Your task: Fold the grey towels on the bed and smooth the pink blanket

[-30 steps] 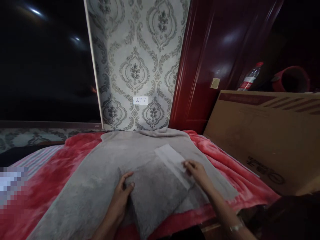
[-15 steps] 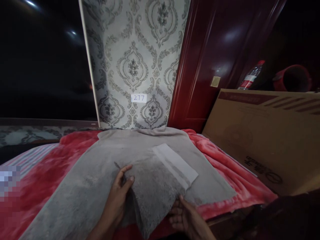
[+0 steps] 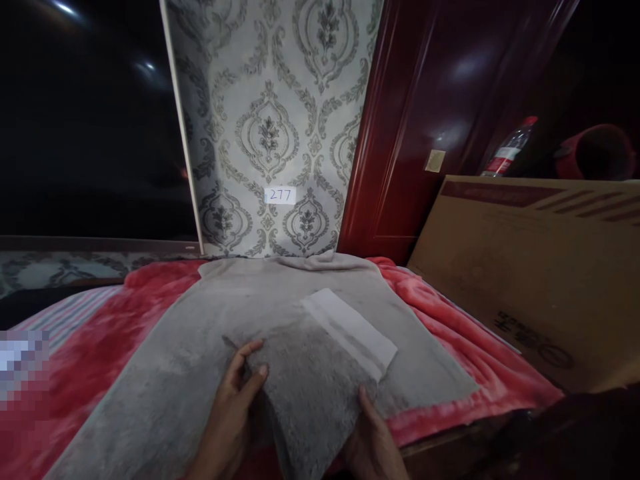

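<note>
A dark grey fleecy cloth (image 3: pixel 310 393) hangs between my hands, its lower part drooping to a point toward me. My left hand (image 3: pixel 233 400) pinches its left edge between thumb and fingers. At the right edge, my right hand (image 3: pixel 373 430) has its thumb on top, and its other fingers are hidden behind the fabric. A white strip (image 3: pixel 353 333) lies at the cloth's upper right; I cannot tell whether it is paper or fabric. Beneath is a larger, light grey blanket (image 3: pixel 170 360) spread flat, with a loose fold at its far edge.
Red plush bedding (image 3: pixel 110 327) shows on both sides of the blanket. A large cardboard box (image 3: pixel 540 267) stands at right, with a plastic bottle (image 3: pixel 507 153) and a red ring-shaped object (image 3: pixel 595 153) behind its top edge. A dark screen (image 3: pixel 90 133) fills the left.
My right hand has moved slightly up and closed in on the cloth's right edge, so its fingers now go behind it. The left hand keeps its hold, and the view has shifted slightly.
</note>
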A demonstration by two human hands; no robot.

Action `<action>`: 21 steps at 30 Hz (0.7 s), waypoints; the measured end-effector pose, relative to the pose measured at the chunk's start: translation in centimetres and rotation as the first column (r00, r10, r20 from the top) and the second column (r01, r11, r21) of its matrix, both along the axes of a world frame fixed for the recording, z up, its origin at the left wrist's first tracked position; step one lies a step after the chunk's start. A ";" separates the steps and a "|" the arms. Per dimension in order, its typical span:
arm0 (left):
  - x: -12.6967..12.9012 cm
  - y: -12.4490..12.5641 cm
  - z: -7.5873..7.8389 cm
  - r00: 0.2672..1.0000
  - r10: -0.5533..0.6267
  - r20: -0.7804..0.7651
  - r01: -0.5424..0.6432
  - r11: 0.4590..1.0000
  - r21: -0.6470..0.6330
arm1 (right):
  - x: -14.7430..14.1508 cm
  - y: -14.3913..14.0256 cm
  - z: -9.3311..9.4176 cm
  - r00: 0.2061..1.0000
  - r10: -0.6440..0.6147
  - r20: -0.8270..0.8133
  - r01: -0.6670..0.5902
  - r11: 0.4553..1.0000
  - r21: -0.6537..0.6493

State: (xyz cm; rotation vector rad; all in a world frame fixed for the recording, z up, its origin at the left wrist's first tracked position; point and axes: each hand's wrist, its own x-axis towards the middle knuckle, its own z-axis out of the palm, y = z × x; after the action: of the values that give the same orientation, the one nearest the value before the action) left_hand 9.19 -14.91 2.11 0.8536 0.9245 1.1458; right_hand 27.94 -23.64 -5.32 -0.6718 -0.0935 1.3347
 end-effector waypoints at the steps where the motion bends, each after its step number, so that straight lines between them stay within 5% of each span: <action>1: -0.2 -0.1 -0.4 1.000 -0.008 -0.006 0.008 1.000 -0.014 | -0.3 0.1 0.1 0.999 -0.035 -0.007 0.035 0.998 -0.046; 5: -1.8 0.0 -2.9 1.000 -0.004 -0.024 0.003 0.999 -0.054 | -0.5 0.3 -0.3 0.998 -0.057 0.028 0.061 0.980 -0.190; 11: -4.9 1.4 -5.9 0.997 0.057 0.045 -0.049 0.987 -0.155 | -0.2 0.0 -1.4 0.994 -0.036 0.105 0.055 0.980 -0.190; 16: -6.0 4.4 -4.3 0.990 0.123 0.064 -0.104 0.963 -0.249 | 0.0 0.1 -2.1 0.992 -0.038 0.120 0.059 0.982 -0.180; 21: -7.1 9.4 -2.1 0.997 -0.079 0.000 0.075 0.949 -0.305 | -0.1 0.1 -2.1 0.993 -0.051 0.106 0.067 0.987 -0.146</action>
State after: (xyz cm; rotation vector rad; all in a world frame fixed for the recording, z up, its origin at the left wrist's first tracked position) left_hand 2.08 -5.49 -0.01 0.6391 1.0375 0.9014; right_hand 27.85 -23.54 -7.41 -0.8639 -0.0561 1.2584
